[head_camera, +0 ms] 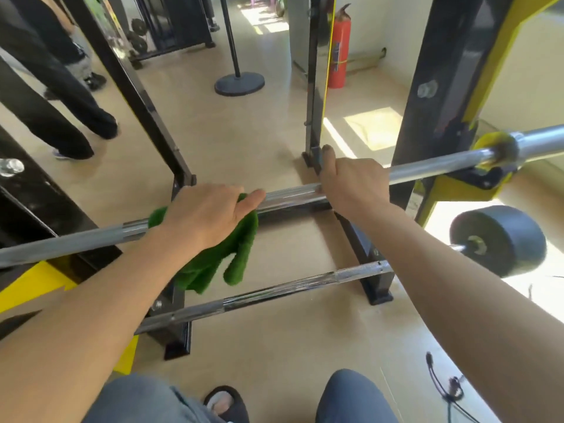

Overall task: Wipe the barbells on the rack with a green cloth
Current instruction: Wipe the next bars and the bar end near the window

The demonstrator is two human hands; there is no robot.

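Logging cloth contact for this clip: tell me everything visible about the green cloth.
The green cloth looks like fuzzy, towel-like fabric, bright green and crumpled. It is draped over the upper barbell, bunched under the left hand, whose grip presses it on the bar. Loose folds hang below the bar; a bit pokes out left of the hand.

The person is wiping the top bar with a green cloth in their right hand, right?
Not quite. The head view shows the green cloth under the left hand, on the top bar. The right hand just grips the bar, with no cloth.
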